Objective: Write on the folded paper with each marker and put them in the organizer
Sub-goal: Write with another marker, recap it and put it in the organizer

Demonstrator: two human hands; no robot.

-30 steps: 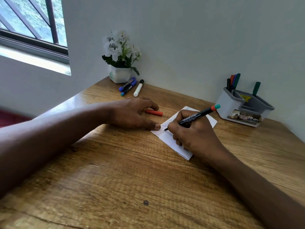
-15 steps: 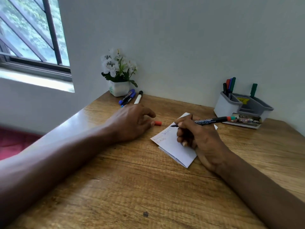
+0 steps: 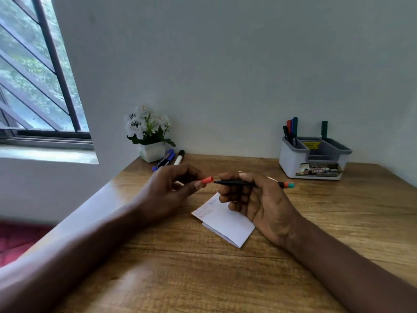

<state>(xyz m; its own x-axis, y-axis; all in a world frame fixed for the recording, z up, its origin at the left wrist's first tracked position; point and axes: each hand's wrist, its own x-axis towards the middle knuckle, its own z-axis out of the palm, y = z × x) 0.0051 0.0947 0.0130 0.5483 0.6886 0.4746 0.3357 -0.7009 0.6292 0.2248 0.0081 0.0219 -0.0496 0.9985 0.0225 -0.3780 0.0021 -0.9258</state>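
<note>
Both hands have come up off the counter (image 3: 225, 279) since half a second ago. The right hand (image 3: 259, 199) has taken the marker (image 3: 234, 182) off the folded paper (image 3: 225, 220) and turned it level, with the tip facing left. The left hand (image 3: 171, 188) has lifted the orange cap (image 3: 207, 180) to meet it.

The left grip pinches the cap between thumb and fingertips, its open mouth just short of the tip and not touching. The right grip is curled round the middle of the black barrel, and the orange and teal tail pokes out to the right. The paper lies flat below the right hand with faint writing near its left corner.

The marker looks light and stiff, with a smooth plastic barrel that would roll if set down. The middle of the barrel is the sensible place to hold it. The cap is small and easy to fumble, so it is best pinched at the closed end, leaving the mouth free. The tip is probably soft and inky, and a crooked push could smear fingers. The thin paper would slide unless pinned.

The organizer (image 3: 293, 163) stands well apart at the back right, with several markers upright in it. Two spare markers (image 3: 165, 158) lie by the flower pot (image 3: 152, 151).
</note>
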